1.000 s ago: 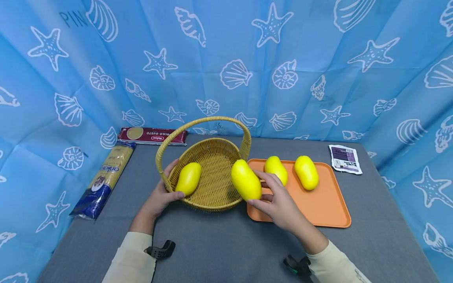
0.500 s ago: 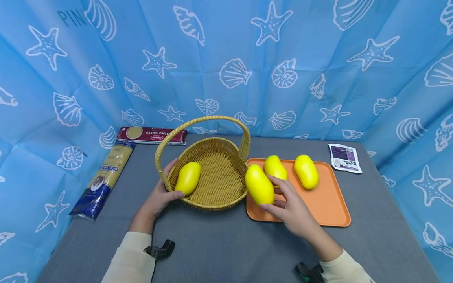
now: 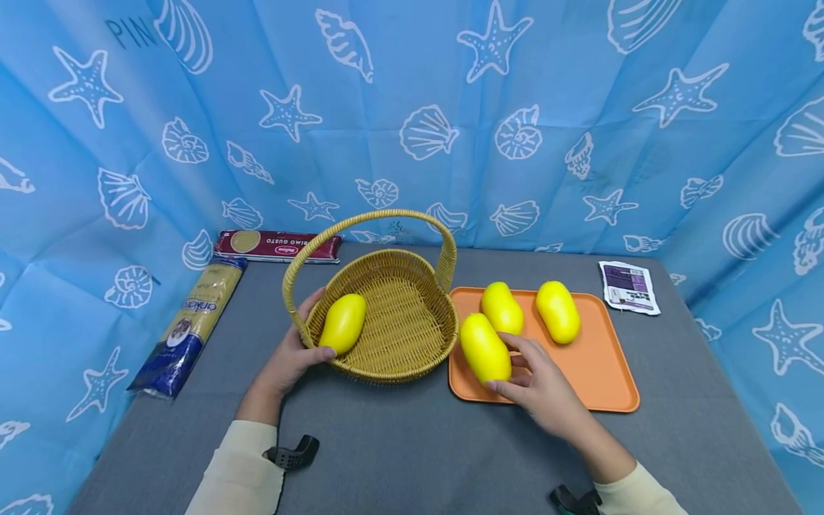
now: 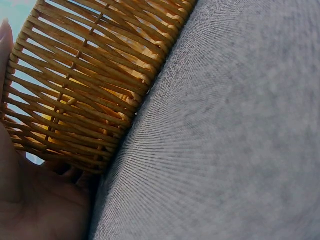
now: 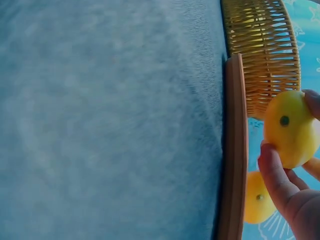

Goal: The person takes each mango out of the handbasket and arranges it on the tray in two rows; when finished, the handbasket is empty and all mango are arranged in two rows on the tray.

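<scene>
A woven basket (image 3: 386,370) with a hoop handle stands mid-table and holds one yellow oval fruit (image 3: 343,323). My left hand (image 3: 302,345) grips the basket's left rim, thumb over the edge next to that fruit. The left wrist view shows the basket wall (image 4: 95,85) against my palm (image 4: 35,200). My right hand (image 3: 515,368) holds a second yellow fruit (image 3: 485,347) at the left end of the orange tray (image 3: 601,375). Whether it touches the tray is unclear. Two more yellow fruits (image 3: 501,307) (image 3: 557,311) lie on the tray. In the right wrist view my thumb (image 5: 272,170) and fingers clasp the fruit (image 5: 290,130) beyond the tray edge (image 5: 234,150).
A blue and yellow pasta bag (image 3: 187,325) lies at the table's left edge. A red pasta box (image 3: 277,247) sits at the back left, and a white and purple sachet (image 3: 627,286) at the back right. Blue shell-print cloth walls in the grey table (image 3: 412,443).
My right hand has carried its yellow fruit from beside the basket's right rim rightward and down to the tray's left end. The left hand and the basket have stayed put.
</scene>
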Demonstrator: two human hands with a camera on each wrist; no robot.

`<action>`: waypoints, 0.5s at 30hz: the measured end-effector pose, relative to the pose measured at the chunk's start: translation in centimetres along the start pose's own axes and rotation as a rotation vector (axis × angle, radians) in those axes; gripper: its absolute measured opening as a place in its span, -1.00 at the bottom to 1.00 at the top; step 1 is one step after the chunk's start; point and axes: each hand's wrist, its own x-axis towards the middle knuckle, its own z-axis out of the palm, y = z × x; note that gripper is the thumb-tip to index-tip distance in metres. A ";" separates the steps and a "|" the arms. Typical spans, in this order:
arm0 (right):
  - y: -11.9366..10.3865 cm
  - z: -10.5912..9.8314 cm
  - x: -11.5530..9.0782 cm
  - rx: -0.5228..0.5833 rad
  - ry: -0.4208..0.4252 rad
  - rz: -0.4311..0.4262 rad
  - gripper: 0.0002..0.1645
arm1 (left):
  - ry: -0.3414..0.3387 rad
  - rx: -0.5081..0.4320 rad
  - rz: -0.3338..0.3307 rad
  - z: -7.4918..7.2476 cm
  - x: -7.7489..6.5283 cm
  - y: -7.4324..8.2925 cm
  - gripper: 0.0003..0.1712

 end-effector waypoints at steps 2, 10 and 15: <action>0.1 -0.1 0.0 -0.015 -0.011 0.024 -0.03 | 0.002 0.003 -0.002 0.0 0.0 0.0 0.21; 0.5 -0.2 -0.2 -0.105 -0.036 0.108 -0.02 | 0.000 -0.005 0.001 0.0 0.0 0.0 0.21; 0.7 -0.2 -0.2 -0.144 -0.035 0.150 -0.02 | -0.004 -0.008 0.005 0.0 0.0 0.0 0.21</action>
